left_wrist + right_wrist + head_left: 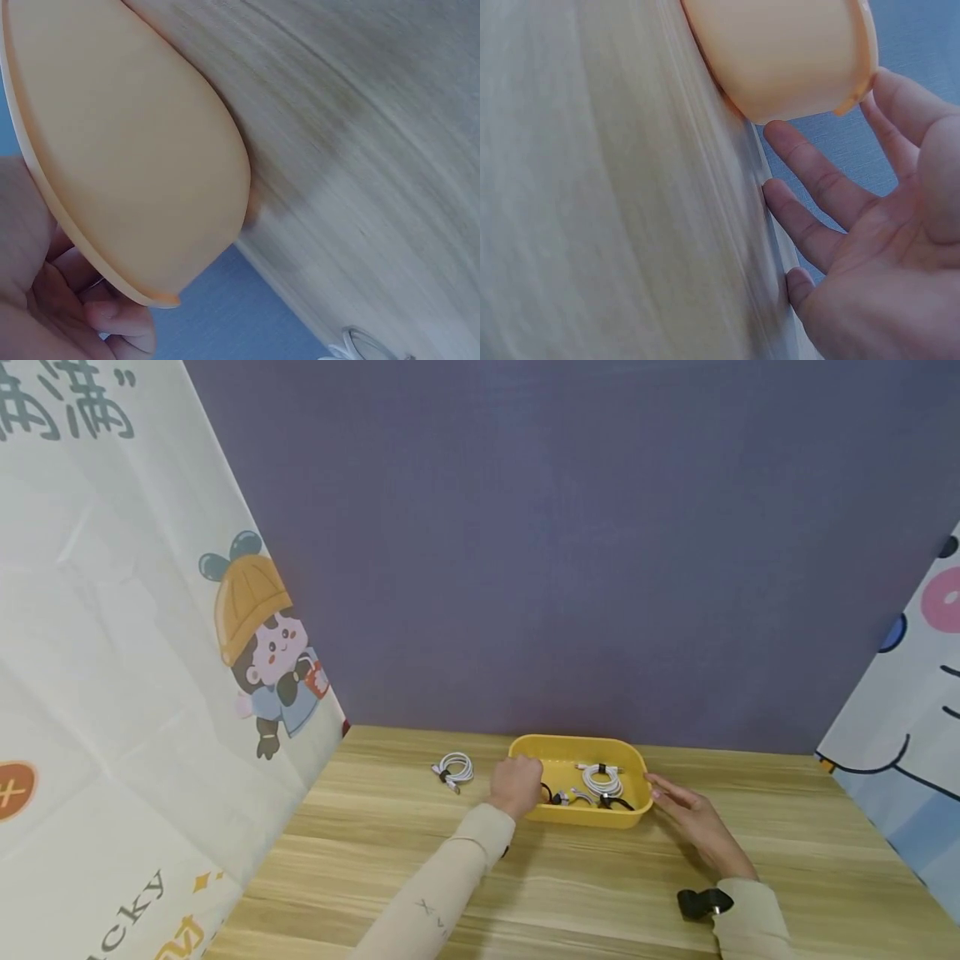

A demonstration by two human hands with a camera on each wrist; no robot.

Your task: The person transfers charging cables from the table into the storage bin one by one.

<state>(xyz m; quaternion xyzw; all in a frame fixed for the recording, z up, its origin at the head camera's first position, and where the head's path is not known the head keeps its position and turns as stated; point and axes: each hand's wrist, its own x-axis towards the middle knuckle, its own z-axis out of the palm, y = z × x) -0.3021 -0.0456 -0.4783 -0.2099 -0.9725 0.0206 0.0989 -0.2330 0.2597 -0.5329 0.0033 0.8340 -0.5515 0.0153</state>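
Right hand (693, 822): fingers straight, tips touching the yellow tray (557, 747) at its 3 o'clock rim. Left hand (516, 784): curled over the 9 o'clock rim. Tray on worktop (585, 885), holding coiled cables (600, 781); another white cable (453, 769) lies at its 9 o'clock.

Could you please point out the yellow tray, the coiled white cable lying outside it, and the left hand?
yellow tray (581, 818): head view, front wall.
coiled white cable (454, 768): head view, coil's loop.
left hand (516, 783): head view, back of hand.
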